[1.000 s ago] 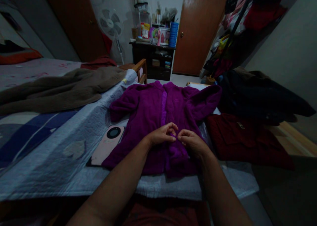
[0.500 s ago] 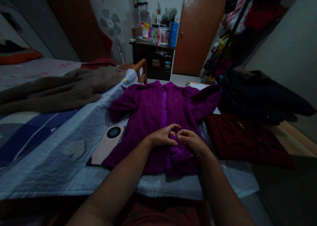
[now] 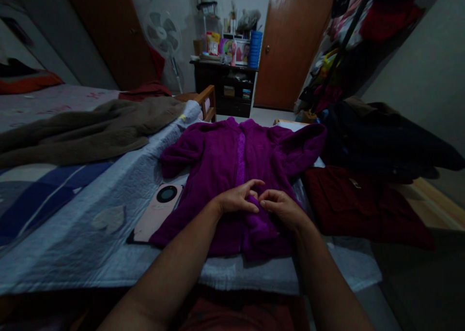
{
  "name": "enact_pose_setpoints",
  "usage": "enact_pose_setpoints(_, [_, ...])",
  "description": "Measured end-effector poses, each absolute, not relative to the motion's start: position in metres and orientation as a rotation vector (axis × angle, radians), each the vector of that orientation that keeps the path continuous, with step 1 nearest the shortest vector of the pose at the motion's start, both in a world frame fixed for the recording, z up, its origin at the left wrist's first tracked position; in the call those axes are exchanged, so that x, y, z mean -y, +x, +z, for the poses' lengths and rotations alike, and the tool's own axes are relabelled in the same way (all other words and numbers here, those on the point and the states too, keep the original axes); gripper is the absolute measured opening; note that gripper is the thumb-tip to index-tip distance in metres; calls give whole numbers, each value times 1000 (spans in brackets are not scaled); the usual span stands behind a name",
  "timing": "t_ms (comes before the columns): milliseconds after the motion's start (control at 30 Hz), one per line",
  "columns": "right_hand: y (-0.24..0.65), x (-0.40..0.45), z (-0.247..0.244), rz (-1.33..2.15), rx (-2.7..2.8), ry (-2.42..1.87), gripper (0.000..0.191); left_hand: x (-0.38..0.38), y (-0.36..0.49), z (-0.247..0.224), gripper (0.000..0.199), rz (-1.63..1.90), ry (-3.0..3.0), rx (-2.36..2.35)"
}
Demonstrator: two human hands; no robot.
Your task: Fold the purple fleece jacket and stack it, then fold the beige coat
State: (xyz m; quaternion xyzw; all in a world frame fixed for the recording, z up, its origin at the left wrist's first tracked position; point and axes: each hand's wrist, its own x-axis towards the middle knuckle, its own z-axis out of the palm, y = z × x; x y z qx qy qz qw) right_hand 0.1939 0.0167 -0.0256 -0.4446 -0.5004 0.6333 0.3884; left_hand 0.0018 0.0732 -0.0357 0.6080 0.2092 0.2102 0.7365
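A purple fleece jacket lies spread out with its collar away from me and its front slightly parted, showing lighter fuzzy lining. My left hand and my right hand meet over its lower front. Both have their fingers closed on the front edge, where a bit of the fuzzy lining is turned up between them. The fingertips almost touch. A pink flat case with a black round window sits left of the jacket, partly under its hem.
Brown trousers lie on the bed at the left. Folded dark red clothing and a dark clothing pile are at the right. Beyond stand a fan, a black cabinet and a wooden door.
Both hands have barely shifted and keep their hold on the jacket's edge. The turned-up lining beneath them has moved slightly.
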Motion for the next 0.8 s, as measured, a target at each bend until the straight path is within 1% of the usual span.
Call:
enact_pose_setpoints(67, [196, -16, -28, 1588, 1226, -1142, 23, -72, 4, -35, 85, 564, 1310, -507])
enact_pose_setpoints(233, [199, -9, -33, 1568, 978, -1152, 29, -67, 17, -37, 90, 999, 1344, -828])
enact_pose_setpoints(300, [199, -5, -32, 1567, 889, -1149, 32, -63, 22, -37, 84, 1116, 1376, -977])
enact_pose_setpoints(333, [198, -4, -32, 1564, 855, -1150, 34, -62, 23, -36, 78, 1137, 1405, -1062])
enact_pose_setpoints(367, [198, -2, -31, 1557, 829, -1152, 36, -60, 24, -34, 69, 1124, 1446, -1147])
enact_pose_setpoints(433, [197, -1, -29, 1529, 794, -1155, 38, -58, 23, -31, 48, 975, 1558, -1263])
enact_pose_setpoints(467, [196, -1, -28, 1508, 782, -1154, 39, -58, 22, -29, 44, 860, 1610, -1272])
enact_pose_setpoints(533, [195, -2, -27, 1470, 770, -1153, 41, -57, 21, -27, 49, 656, 1663, -1203])
enact_pose_setpoints(600, [193, -2, -29, 1456, 767, -1146, 42, -56, 21, -27, 51, 579, 1641, -1110])
enact_pose_setpoints(667, [191, -3, -32, 1469, 766, -1136, 42, -54, 23, -29, 46, 623, 1540, -1042])
enact_pose_setpoints(800, [190, -2, -41, 1486, 753, -1105, 34, -50, 31, -31, 39, 775, 1186, -830])
